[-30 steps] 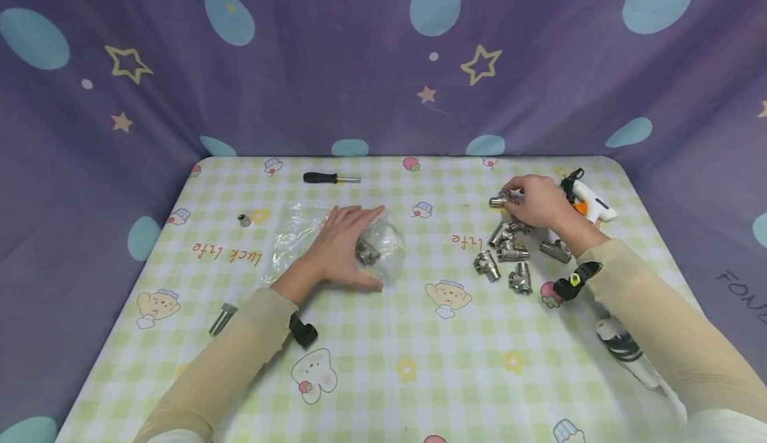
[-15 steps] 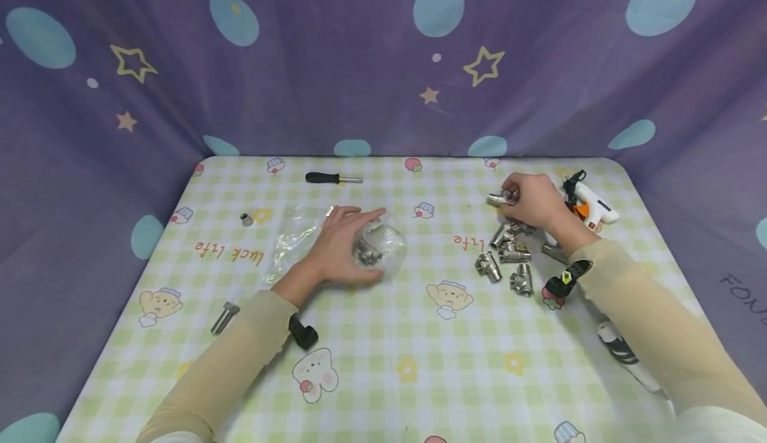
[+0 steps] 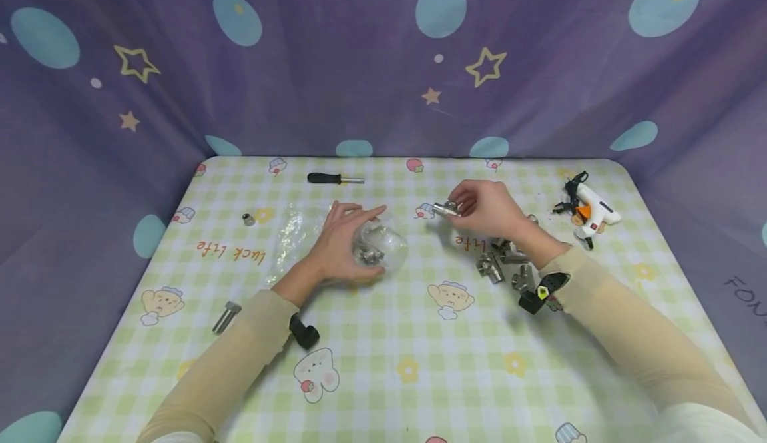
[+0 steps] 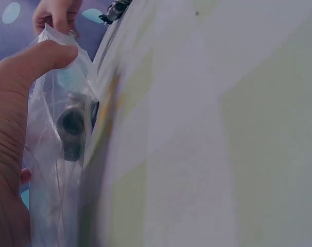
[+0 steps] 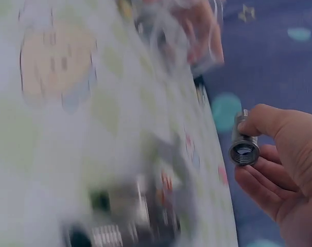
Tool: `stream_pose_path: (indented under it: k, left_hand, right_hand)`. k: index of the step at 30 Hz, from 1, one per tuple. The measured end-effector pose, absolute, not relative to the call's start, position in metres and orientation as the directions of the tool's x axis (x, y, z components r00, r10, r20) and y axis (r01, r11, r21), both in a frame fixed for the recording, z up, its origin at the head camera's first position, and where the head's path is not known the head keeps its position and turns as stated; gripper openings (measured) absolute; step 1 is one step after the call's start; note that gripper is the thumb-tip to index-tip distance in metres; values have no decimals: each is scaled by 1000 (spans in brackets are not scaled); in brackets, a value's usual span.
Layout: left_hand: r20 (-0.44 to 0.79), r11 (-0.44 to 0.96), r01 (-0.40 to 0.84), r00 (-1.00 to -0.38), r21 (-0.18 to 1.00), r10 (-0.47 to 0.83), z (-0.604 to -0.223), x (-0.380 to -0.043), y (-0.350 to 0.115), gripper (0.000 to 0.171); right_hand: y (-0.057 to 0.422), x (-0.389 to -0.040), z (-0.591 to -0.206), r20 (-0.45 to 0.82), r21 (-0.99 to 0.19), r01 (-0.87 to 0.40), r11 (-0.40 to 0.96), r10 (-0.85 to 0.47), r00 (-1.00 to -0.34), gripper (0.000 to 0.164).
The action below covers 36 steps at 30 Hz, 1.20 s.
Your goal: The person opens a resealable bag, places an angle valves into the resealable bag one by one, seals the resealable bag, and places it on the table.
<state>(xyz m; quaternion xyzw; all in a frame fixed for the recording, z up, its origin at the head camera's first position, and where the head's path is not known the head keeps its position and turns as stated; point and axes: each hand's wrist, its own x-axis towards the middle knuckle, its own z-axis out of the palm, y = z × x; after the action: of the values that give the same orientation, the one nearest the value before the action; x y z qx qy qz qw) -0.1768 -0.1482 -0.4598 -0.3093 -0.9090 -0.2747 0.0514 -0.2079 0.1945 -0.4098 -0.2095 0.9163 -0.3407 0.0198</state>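
My right hand [image 3: 490,211] holds a shiny metal tee pipe fitting [image 3: 446,208] above the table, thumb and fingers pinching it. In the right wrist view the threaded mouth of this tee fitting [image 5: 244,153] faces the camera. My left hand [image 3: 344,246] curls around a clear plastic bag [image 3: 392,250] on the left-middle of the table, its thumb and fingers spread at the bag's gaping mouth. Inside the bag lies metal fitting [image 4: 72,128], partly veiled by the plastic. Several more tee fittings [image 3: 490,268] lie in a loose group below my right hand, some hidden by the forearm.
A black-handled screwdriver [image 3: 325,178] lies at the back. On the left are a small metal nut-like piece [image 3: 248,219] and a hex bolt [image 3: 226,318]. A white glue gun [image 3: 601,208] with its black cord sits at the back right. Purple fabric [image 3: 359,63] stands behind the table.
My right hand has lifted the tee fitting off the group and carried it left toward the bag. My left hand stays at the bag's mouth.
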Motion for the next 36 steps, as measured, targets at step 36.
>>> stream_pose_path:
  k: [36]
  left_hand:
    - [264, 657, 604, -793, 450, 548, -461, -173, -146, 111]
  right_hand:
    - [88, -180, -449, 77, -741, -490, 459, -668, -741, 20]
